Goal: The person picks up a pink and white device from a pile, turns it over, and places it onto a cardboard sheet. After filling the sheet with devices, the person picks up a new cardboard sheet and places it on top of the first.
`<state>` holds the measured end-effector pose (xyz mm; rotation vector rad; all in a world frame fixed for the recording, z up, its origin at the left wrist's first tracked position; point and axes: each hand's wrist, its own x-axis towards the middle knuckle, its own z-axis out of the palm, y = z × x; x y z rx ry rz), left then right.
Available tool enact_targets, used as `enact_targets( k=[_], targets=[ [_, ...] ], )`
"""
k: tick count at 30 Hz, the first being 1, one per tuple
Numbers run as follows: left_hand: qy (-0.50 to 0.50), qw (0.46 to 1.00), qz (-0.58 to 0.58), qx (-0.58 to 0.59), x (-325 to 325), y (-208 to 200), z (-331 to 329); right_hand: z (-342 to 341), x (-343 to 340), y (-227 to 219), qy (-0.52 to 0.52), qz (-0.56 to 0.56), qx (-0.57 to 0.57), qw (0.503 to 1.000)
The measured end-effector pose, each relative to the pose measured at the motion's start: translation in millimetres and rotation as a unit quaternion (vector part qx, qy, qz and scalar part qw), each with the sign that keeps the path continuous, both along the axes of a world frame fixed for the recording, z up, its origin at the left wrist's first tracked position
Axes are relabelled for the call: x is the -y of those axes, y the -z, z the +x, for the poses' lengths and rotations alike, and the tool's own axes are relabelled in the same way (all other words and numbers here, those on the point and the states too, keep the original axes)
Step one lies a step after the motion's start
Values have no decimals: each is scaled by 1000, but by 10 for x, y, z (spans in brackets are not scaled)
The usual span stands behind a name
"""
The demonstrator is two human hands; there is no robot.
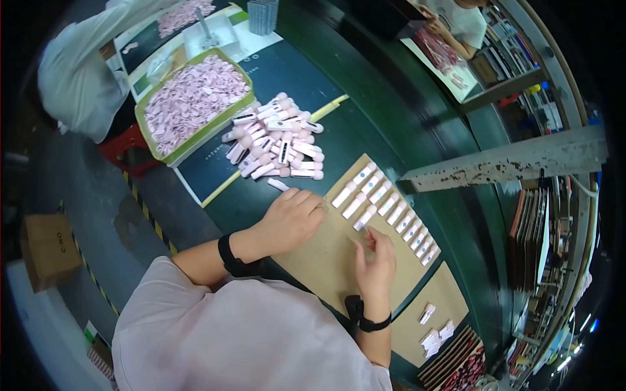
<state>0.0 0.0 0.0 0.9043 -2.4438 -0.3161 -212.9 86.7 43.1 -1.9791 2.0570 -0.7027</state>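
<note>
- In the head view, the left hand (291, 221) is bending its fingers downward; I cannot tell if they are gripping something.
- A loose pink tube (277, 185) is lying just beside these fingers, and its long axis is running from upper left to lower right.
- The right hand (376, 264) is keeping thumb and forefinger apart, over the brown board (319, 251).
- Just beyond its fingertips, the nearest row tube (364, 217) is lying flat on the board, slanting from lower left to upper right.
- The other row tubes (394, 207) are pointing nearly the same way.
</note>
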Motion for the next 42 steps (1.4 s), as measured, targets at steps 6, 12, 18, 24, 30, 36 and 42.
enact_targets(
  k=[6, 12, 18, 24, 30, 36, 42],
  targets=[
    [-60, 996, -57, 28, 127, -56, 338, 27, -225, -96, 1, -24, 161, 987],
    [-60, 994, -28, 89, 42, -8, 421, 60, -302, -87, -39, -25, 180, 983],
    [-101, 991, -85, -23, 172, -185, 482, 8, -382, -104, -51, -28, 172, 983],
    [-178, 971, -150, -53, 581, -386, 547, 23, -468, -97, -32, -32, 166, 985],
    [-205, 970, -111, -75, 490, -267, 495, 13, -507, -91, -39, 8, 150, 988],
    [-180, 974, -99, -93, 269, -141, 634, 12, -508, -33, -40, 21, 160, 986],
    [-289, 950, -76, -87, 365, -283, 792, 40, -556, -68, -55, 27, 147, 987]
  ],
)
